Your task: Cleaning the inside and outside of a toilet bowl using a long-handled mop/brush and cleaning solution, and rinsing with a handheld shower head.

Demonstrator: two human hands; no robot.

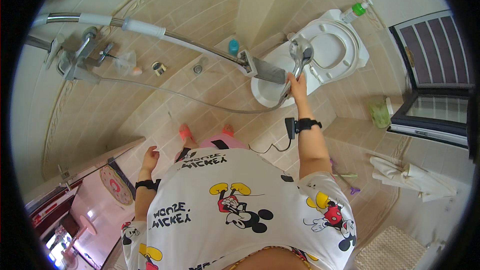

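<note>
A: In the head view, what is being held?

B: 1 shower head (302,50) is being gripped by the right hand (298,89). Its handle is being enclosed by tightly curled fingers, probably because the slim part is giving the surest hold.

A: Where is it being held?

B: Ahead of the body, in line with the left side of the toilet seat (352,52). How high above it cannot be told.

A: And the hose (250,112)?

B: It is being hung in a loose curve from the tap (75,62), so slack is presumably being left for the reach.

A: What about the left hand (150,159)?

B: Its fingers are being held half open and loosely bent, with nothing seen in them. Seemingly, only 1 hand is being needed for such a light load.

A: And the green-capped bottle (348,16)?

B: It is being stood at the toilet's back, probably for the ledge there.
</note>
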